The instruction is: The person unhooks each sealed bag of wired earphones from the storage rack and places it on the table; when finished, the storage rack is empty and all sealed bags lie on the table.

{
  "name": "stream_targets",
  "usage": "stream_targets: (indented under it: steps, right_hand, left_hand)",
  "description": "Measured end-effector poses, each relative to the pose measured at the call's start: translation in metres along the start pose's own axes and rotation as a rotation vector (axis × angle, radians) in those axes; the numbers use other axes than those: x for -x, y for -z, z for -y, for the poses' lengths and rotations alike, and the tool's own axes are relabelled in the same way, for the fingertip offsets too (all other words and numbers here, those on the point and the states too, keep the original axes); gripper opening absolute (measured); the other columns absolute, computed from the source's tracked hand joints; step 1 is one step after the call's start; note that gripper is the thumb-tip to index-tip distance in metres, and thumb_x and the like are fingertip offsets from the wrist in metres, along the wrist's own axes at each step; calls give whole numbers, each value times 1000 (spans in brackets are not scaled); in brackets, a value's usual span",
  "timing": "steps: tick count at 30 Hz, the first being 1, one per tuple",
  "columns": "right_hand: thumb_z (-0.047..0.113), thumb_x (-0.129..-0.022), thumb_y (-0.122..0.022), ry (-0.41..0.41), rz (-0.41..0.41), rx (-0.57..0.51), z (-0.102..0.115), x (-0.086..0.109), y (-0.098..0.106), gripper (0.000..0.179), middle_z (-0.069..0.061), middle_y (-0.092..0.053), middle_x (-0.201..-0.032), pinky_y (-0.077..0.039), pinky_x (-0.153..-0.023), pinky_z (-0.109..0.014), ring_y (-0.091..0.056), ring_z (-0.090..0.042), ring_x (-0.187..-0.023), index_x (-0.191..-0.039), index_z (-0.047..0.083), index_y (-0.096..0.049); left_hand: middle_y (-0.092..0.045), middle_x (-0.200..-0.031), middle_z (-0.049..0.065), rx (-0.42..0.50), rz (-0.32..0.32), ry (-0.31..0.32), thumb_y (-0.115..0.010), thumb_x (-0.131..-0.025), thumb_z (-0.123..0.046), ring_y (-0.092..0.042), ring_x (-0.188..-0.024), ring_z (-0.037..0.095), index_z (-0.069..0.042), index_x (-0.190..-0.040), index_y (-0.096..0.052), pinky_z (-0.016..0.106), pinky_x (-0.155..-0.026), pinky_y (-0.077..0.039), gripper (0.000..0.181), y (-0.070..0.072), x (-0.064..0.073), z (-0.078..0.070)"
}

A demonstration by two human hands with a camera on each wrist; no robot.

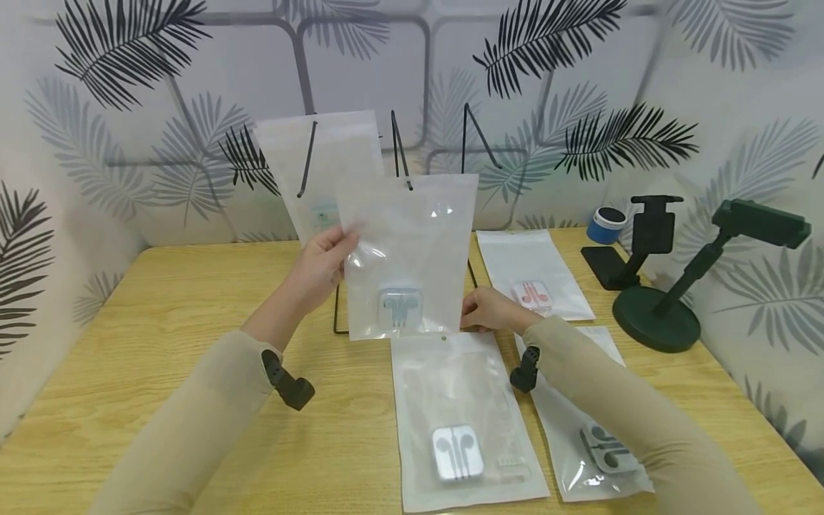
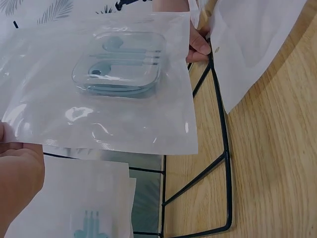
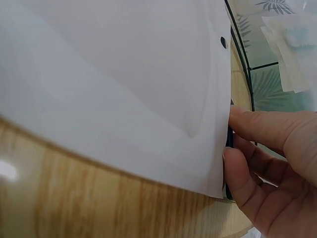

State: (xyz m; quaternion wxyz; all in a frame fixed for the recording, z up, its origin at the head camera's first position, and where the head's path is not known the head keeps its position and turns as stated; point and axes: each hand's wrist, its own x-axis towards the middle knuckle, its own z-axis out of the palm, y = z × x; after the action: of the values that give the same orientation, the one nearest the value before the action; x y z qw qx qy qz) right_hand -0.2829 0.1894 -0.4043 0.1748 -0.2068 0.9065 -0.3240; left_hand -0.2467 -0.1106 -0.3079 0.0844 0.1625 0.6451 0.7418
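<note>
My left hand [image 1: 324,266] pinches the left edge of a clear-and-white bag [image 1: 412,250] holding pale blue earphones in a case [image 1: 400,309]. The tip of the middle hook [image 1: 403,154] of a black wire rack [image 2: 226,148] shows at this bag's top edge. Low at its right corner, my right hand [image 1: 492,310] grips the rack's bottom wire, thumb and fingers curled; in the right wrist view the white bag [image 3: 114,89] partly hides that wire. This second bag lies flat on the table with white earphones [image 1: 458,453] inside, its punched hole toward the rack.
More bags [image 1: 322,143] hang on the rack's left hook; the right hook [image 1: 479,132] bears none. Two other earphone bags lie at right, one with pink earphones [image 1: 533,295]. A dark green stand [image 1: 656,318], a black phone holder [image 1: 652,236] and a blue jar [image 1: 606,225] stand beyond them.
</note>
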Motion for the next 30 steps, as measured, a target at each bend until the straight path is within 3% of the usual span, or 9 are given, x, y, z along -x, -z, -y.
stream_targets:
  steps: [10,22,30]
  right_hand:
    - [5,-82,-68,7,-10,13,-1,-1,0,7,-2,-64,-70,-48,-49,-24,-52,-9,-49,-84,-1,-70]
    - [2,-81,-67,30,-26,2,-4,-3,0,5,-1,-60,-58,-46,-44,-22,-47,-7,-42,-80,-2,-70]
    - [5,-82,-67,24,6,12,-3,-2,0,6,2,-59,-62,-45,-47,-21,-49,-8,-47,-78,1,-70]
  left_hand:
    - [-51,-99,2,71,40,33,-42,-100,-17,-52,-85,12,-2,-125,-47,22,-76,-47,30,-5,14,-5]
    - [-53,-107,5,129,82,17,-41,-100,-15,-57,-93,15,-9,-120,-51,27,-80,-49,23,-8,32,-7]
    - [-58,-100,4,102,66,75,-43,-100,-16,-59,-88,13,-3,-123,-48,25,-75,-50,28,-3,56,-5]
